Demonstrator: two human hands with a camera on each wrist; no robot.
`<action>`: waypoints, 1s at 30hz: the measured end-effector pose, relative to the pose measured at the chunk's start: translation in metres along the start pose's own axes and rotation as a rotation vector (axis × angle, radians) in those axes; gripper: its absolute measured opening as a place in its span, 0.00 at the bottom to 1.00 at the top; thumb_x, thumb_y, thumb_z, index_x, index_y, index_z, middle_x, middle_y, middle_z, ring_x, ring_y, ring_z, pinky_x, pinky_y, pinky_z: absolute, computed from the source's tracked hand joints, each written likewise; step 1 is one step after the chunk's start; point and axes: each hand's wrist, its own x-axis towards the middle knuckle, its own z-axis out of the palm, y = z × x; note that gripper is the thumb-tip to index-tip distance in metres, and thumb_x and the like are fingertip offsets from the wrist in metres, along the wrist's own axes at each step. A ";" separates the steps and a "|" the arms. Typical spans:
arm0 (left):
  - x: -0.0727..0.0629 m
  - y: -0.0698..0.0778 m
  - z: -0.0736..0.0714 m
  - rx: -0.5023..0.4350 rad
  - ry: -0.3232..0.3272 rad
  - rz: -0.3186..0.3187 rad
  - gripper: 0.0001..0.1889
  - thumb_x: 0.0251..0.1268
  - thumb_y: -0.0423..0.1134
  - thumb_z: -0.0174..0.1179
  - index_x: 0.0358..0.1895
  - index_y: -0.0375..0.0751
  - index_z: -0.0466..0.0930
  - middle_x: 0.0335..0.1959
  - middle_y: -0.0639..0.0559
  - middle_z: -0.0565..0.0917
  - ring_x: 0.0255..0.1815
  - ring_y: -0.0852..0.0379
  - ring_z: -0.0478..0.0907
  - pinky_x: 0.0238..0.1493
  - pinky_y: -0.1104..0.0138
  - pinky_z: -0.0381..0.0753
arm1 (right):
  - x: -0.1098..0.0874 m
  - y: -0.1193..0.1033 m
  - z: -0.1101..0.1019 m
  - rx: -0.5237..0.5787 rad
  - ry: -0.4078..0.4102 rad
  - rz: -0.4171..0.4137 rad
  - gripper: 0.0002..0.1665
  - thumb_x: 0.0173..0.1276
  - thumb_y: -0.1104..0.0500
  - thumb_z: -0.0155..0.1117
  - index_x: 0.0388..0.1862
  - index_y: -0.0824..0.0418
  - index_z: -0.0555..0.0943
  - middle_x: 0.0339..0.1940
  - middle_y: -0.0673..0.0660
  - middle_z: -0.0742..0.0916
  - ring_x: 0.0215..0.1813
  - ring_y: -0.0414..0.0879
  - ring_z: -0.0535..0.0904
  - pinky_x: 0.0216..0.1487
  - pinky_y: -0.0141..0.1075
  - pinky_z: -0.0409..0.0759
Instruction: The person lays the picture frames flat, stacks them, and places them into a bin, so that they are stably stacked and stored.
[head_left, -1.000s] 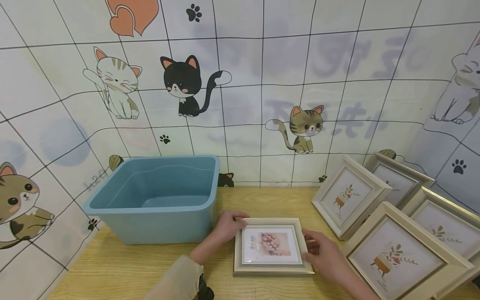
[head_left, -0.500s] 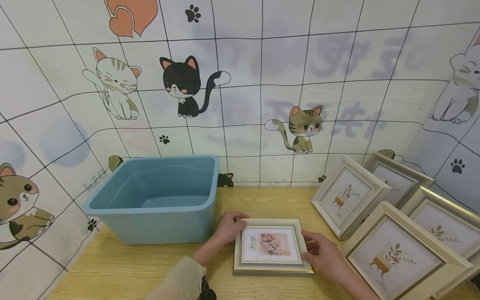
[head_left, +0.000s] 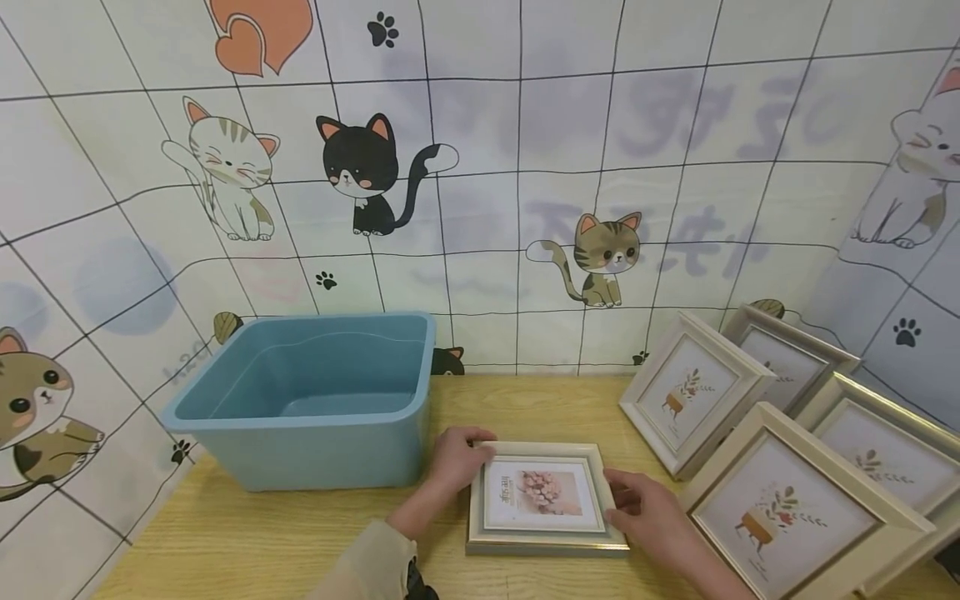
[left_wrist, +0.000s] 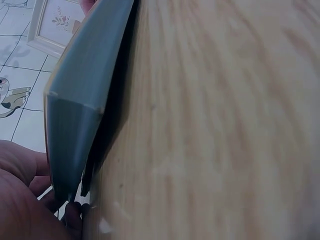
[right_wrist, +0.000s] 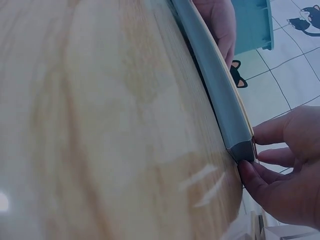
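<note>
A cream picture frame point(head_left: 543, 534) with a pink flower print lies face up on the wooden table, its print turned sideways to me. At its left edge, near the far corner, my left hand point(head_left: 459, 460) grips it with the thumb over the rim. My right hand point(head_left: 651, 510) pinches the right edge between thumb and fingers. The left wrist view shows the grey-green side of the picture frame point(left_wrist: 80, 127), with a dark gap beneath and the left fingers point(left_wrist: 42, 167) around its corner. In the right wrist view, the right thumb point(right_wrist: 252, 180) presses low at a corner.
A blue plastic bin point(head_left: 300, 454) stands to the left, close by my left hand. On the right, several picture frames with plant prints stand propped upright, the nearest picture frame point(head_left: 795, 508) just beyond my right wrist. A cat-patterned wall covering point(head_left: 487, 208) rises behind the table point(head_left: 525, 404).
The head view has shifted slightly. Both hands keep their hold on the picture frame, which stays in nearly the same place.
</note>
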 end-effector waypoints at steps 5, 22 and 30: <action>-0.002 0.001 0.001 0.011 0.028 -0.001 0.09 0.60 0.28 0.68 0.43 0.38 0.91 0.44 0.47 0.89 0.48 0.49 0.82 0.49 0.53 0.81 | -0.001 0.002 0.003 0.008 0.005 -0.002 0.32 0.61 0.71 0.74 0.65 0.73 0.78 0.45 0.56 0.86 0.44 0.45 0.81 0.44 0.36 0.82; 0.001 -0.002 0.001 -0.001 0.060 0.028 0.15 0.59 0.26 0.70 0.50 0.30 0.85 0.44 0.43 0.88 0.47 0.46 0.81 0.49 0.54 0.80 | -0.002 0.001 0.001 -0.011 -0.009 -0.022 0.31 0.64 0.69 0.73 0.66 0.70 0.78 0.43 0.53 0.83 0.42 0.44 0.79 0.43 0.35 0.81; 0.003 -0.013 -0.004 -0.048 0.006 0.095 0.10 0.60 0.25 0.68 0.45 0.30 0.86 0.41 0.44 0.88 0.42 0.50 0.80 0.45 0.58 0.80 | -0.007 -0.004 -0.008 -0.024 -0.005 -0.028 0.31 0.67 0.67 0.70 0.69 0.68 0.75 0.48 0.55 0.84 0.45 0.44 0.81 0.42 0.35 0.81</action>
